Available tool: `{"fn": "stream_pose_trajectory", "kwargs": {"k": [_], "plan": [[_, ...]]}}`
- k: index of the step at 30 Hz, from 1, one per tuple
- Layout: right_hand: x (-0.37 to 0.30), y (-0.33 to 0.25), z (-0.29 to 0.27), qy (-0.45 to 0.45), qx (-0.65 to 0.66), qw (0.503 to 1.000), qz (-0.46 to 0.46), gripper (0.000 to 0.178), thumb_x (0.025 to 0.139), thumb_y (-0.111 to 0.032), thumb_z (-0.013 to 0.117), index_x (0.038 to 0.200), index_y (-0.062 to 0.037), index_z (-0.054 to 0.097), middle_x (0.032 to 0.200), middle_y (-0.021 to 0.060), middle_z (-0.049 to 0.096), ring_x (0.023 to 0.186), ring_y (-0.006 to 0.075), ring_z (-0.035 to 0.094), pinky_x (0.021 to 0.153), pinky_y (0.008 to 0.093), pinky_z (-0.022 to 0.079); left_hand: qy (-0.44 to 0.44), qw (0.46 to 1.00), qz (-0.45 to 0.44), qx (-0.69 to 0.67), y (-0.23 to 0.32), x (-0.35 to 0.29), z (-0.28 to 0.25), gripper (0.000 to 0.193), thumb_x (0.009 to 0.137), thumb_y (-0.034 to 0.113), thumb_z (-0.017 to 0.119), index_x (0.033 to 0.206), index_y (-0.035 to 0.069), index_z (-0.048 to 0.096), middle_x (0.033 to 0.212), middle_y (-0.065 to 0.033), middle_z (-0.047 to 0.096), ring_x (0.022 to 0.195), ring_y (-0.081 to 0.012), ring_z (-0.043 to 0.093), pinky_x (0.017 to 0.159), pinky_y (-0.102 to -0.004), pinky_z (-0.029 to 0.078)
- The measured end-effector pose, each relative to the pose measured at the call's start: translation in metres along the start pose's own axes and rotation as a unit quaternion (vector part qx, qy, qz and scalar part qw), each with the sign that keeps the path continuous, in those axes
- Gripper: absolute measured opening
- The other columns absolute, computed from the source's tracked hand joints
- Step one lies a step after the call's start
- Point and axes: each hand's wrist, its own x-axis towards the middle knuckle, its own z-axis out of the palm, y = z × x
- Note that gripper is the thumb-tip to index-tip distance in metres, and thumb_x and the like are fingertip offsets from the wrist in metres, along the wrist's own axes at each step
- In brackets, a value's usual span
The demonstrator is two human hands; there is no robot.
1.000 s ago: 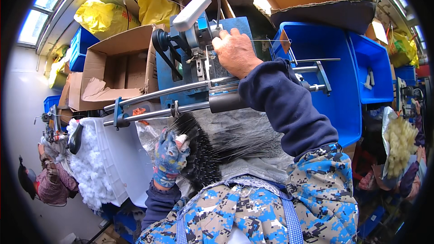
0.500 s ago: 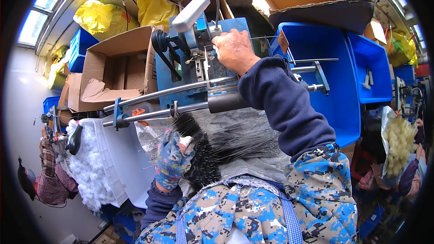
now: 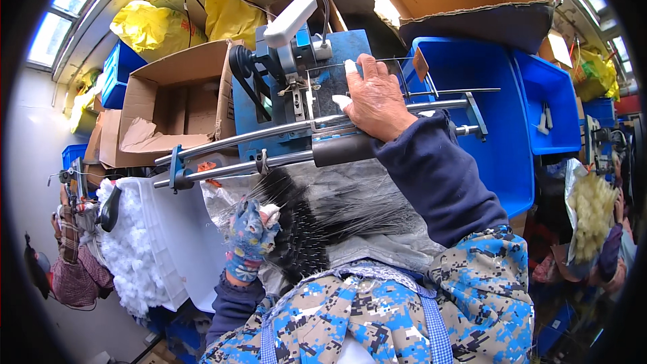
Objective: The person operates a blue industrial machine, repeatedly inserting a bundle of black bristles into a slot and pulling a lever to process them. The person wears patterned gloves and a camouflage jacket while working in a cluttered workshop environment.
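Note:
My right hand (image 3: pixel 379 98), bare with white wraps on the thumb and a finger, lies over the blue bed of a small bench machine (image 3: pixel 333 81). Its thumb and fingers are apart, and the fingertips are at a thin metal rod (image 3: pixel 391 60) that crosses the bed. Down at the left, my left hand (image 3: pixel 251 232) wears a blue patterned glove with pale fingertips. Its fingers are curled, and whatever they hold is hidden. Right beside it lies a bundle of black bristle brushes (image 3: pixel 300 236) with thin wire stems (image 3: pixel 367 205), spread over a grey sheet.
Two steel rails (image 3: pixel 236 140) run across the machine's front. A cardboard box (image 3: pixel 172 108) stands left; blue bins (image 3: pixel 495 128) stand right. A white tub (image 3: pixel 178 243) sits beside white fluffy pieces (image 3: pixel 131 243). Other people work at the far left and right edges.
My right hand has moved right and slightly nearer, away from the machine's head, and its fingers have spread. My left hand has shifted slightly left, away from the black brushes.

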Motion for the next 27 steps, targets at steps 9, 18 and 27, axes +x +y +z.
{"fn": "stream_pose_trajectory", "kwargs": {"k": [9, 18, 27], "plan": [[0.009, -0.036, 0.016, -0.006, 0.034, 0.999, -0.013, 0.06, 0.079, -0.03, 0.064, 0.117, 0.0113, 0.043, 0.099, 0.0213, 0.049, 0.083, 0.0324, 0.057, 0.073, 0.0371, 0.049, 0.024, 0.999, -0.016, 0.028, -0.007, -0.02, 0.003, 0.033, 0.066, 0.018, 0.069, 0.098, 0.011, 0.066, 0.09, -0.0151, 0.06, 0.085, -0.0369, 0.057, 0.076, -0.0461, 0.046], [0.014, -0.035, 0.02, -0.018, 0.058, 0.997, -0.039, 0.062, 0.082, -0.03, 0.061, 0.12, 0.0126, 0.04, 0.099, 0.024, 0.051, 0.077, 0.0338, 0.061, 0.07, 0.0378, 0.051, 0.055, 0.997, 0.044, -0.01, 0.011, 0.011, 0.0, 0.034, 0.064, 0.011, 0.07, 0.097, 0.009, 0.064, 0.09, -0.0133, 0.059, 0.084, -0.0366, 0.058, 0.074, -0.0439, 0.048], [0.012, 0.021, -0.024, 0.022, -0.067, 0.996, -0.049, 0.032, 0.075, -0.021, 0.066, 0.1, -0.0016, 0.059, 0.102, 0.0114, 0.053, 0.096, 0.0275, 0.051, 0.077, 0.0407, 0.042, 0.038, 0.991, -0.071, -0.103, -0.001, -0.007, 0.011, 0.034, 0.064, 0.01, 0.071, 0.097, 0.01, 0.065, 0.093, -0.014, 0.062, 0.088, -0.0369, 0.059, 0.079, -0.0455, 0.047]]}}
